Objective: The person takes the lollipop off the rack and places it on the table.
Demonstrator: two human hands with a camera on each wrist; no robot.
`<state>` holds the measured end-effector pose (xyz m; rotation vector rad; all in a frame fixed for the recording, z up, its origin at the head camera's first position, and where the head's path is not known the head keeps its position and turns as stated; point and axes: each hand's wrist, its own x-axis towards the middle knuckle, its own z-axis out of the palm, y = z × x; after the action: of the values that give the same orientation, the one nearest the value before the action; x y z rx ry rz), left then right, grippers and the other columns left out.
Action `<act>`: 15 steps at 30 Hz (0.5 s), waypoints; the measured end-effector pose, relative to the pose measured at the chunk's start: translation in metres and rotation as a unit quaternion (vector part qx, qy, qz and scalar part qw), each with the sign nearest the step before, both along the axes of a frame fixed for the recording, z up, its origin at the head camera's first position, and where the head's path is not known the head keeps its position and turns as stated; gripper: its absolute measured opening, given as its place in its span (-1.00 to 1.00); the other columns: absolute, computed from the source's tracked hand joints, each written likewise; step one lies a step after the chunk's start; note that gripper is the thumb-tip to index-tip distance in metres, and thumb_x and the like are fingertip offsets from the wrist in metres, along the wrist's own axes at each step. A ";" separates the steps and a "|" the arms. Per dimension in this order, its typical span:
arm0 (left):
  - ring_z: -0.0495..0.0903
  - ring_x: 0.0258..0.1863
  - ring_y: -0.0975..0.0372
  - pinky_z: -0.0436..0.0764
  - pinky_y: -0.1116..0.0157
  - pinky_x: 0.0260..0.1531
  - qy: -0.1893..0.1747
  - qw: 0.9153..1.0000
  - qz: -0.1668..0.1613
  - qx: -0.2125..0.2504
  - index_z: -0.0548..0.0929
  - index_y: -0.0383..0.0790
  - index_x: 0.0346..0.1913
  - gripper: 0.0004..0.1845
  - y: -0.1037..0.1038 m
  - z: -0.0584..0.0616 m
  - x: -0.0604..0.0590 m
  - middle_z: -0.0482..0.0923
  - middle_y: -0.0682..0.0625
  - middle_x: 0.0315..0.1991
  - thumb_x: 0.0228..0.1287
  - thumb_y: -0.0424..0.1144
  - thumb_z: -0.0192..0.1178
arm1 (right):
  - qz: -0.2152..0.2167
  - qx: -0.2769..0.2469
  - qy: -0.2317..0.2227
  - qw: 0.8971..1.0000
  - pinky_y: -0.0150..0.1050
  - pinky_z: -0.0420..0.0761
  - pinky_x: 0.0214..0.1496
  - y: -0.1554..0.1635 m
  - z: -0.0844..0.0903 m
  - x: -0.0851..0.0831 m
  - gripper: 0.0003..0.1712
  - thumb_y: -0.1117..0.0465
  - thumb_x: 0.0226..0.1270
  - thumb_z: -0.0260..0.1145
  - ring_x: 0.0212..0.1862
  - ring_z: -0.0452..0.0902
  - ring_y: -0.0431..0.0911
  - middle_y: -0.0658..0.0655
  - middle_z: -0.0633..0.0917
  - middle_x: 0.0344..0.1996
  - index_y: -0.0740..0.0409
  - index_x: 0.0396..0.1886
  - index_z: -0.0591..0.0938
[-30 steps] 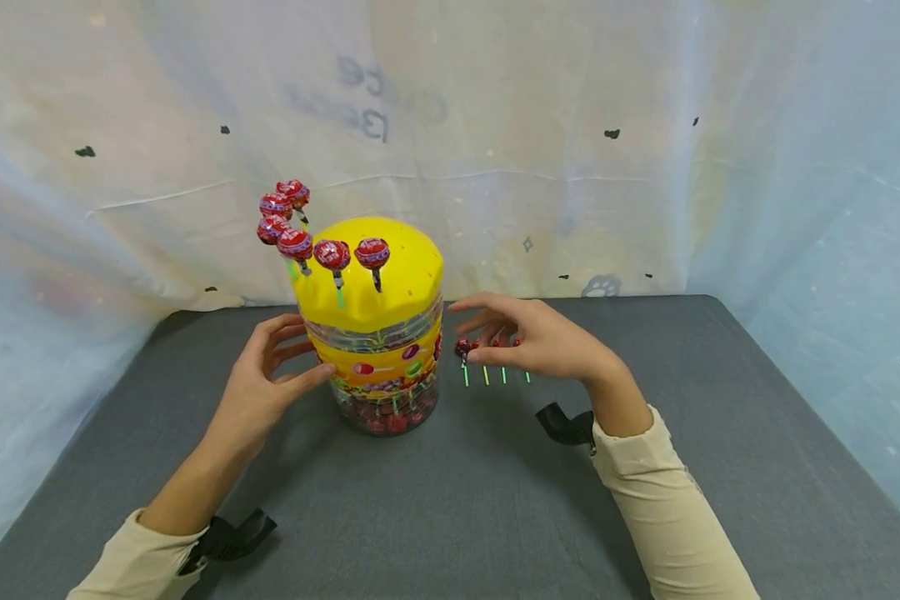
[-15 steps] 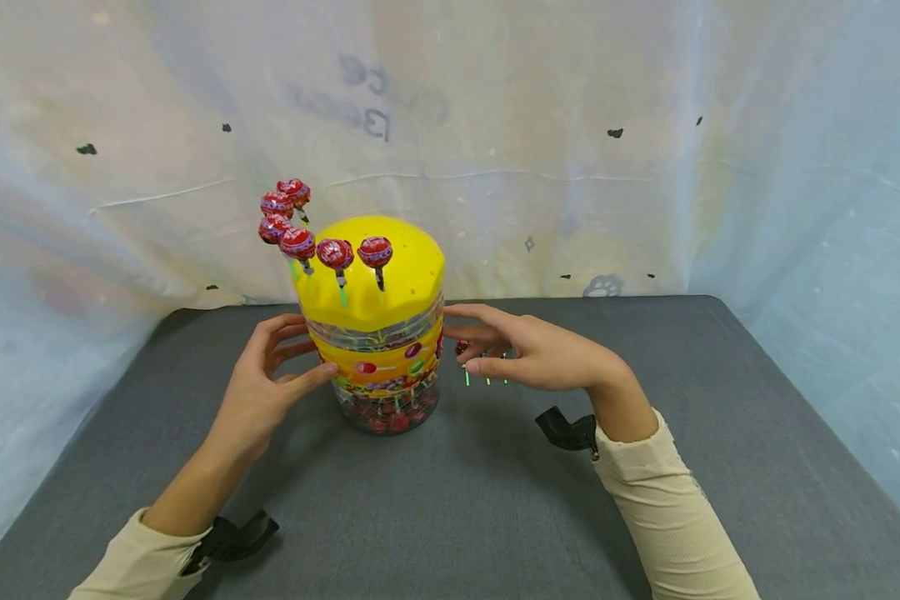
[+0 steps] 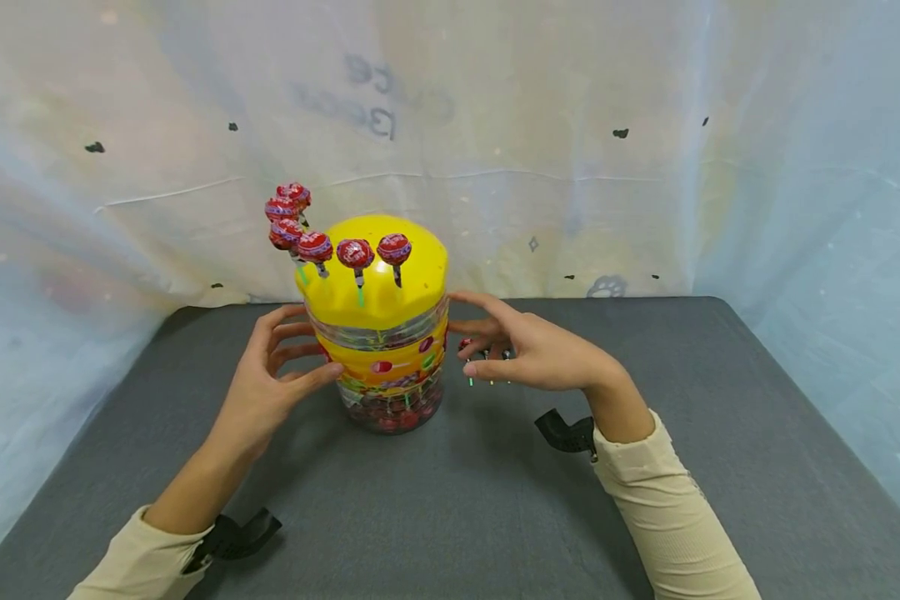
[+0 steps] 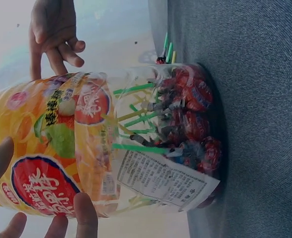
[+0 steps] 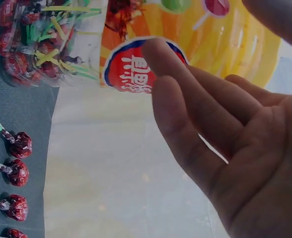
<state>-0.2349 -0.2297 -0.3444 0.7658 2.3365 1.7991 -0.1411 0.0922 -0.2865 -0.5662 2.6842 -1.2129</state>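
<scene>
On the jar (image 4: pixel 104 141), the orange label (image 4: pixel 34 116) carries 棒棒糖, and its red oval emblem (image 5: pixel 133 69) shows 真果 (a finger covers part). The white sticker (image 4: pixel 161 181) bears Chinese print too small to read. Wrapper lettering is illegible. The backdrop (image 3: pixel 495 100) has faint letters, apparently a B among them.

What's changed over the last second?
The jar has turned, its near side going right and carrying the lollipops on its lid along. The right hand has edged in toward the jar's side. The left hand stays opposite; the loose lollipops on the table haven't moved.
</scene>
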 end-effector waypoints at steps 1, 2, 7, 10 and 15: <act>0.43 0.16 0.18 0.62 0.48 -0.08 0.000 1.000 -0.002 0.000 0.13 0.16 0.49 -0.20 0.000 0.000 0.000 0.31 0.01 0.27 0.30 -0.17 0.34 | -0.004 -0.001 0.002 1.000 -0.12 0.67 -0.02 0.000 -0.001 0.000 -0.04 0.03 0.40 0.33 0.15 0.62 -0.17 -0.05 0.41 0.44 -0.34 0.58 -0.05; 0.44 0.14 0.18 0.63 0.48 -0.09 0.000 1.000 -0.003 0.000 0.11 0.17 0.50 -0.19 0.000 0.001 0.000 0.31 0.02 0.25 0.31 -0.18 0.34 | -0.009 -0.002 0.004 1.000 -0.13 0.68 -0.06 0.000 -0.001 -0.001 -0.05 0.03 0.40 0.33 0.13 0.63 -0.18 -0.04 0.41 0.44 -0.35 0.58 -0.04; 0.48 0.11 0.26 0.63 0.47 -0.09 -0.020 1.000 -0.008 -0.015 0.03 0.25 0.56 -0.14 -0.001 0.003 -0.001 0.31 0.06 0.20 0.35 -0.14 0.30 | -0.029 -0.015 0.012 0.999 -0.15 0.65 -0.30 -0.001 -0.005 -0.004 -0.10 0.02 0.42 0.30 0.03 0.67 -0.21 -0.01 0.44 0.43 -0.41 0.56 0.00; 0.47 0.10 0.31 0.64 0.48 -0.10 -0.032 0.999 -0.015 -0.024 0.00 0.25 0.58 -0.13 -0.002 0.003 -0.002 0.29 0.07 0.20 0.37 -0.10 0.28 | -0.035 -0.027 0.014 0.999 -0.16 0.64 -0.34 -0.001 -0.006 -0.005 -0.12 0.04 0.42 0.30 0.02 0.68 -0.21 0.01 0.45 0.42 -0.42 0.56 0.03; 0.46 0.09 0.33 0.64 0.49 -0.10 -0.022 0.999 -0.021 -0.025 0.08 0.09 0.58 -0.18 -0.002 0.000 -0.004 0.28 0.08 0.17 0.38 -0.12 0.26 | -0.038 -0.037 0.017 0.998 -0.16 0.64 -0.30 -0.002 -0.008 -0.007 -0.14 0.06 0.42 0.31 0.04 0.69 -0.21 0.02 0.47 0.40 -0.41 0.55 0.06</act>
<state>-0.2385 -0.2321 -0.3442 0.7563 2.3106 1.7161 -0.1484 0.0905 -0.2940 -0.5043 2.7218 -1.3378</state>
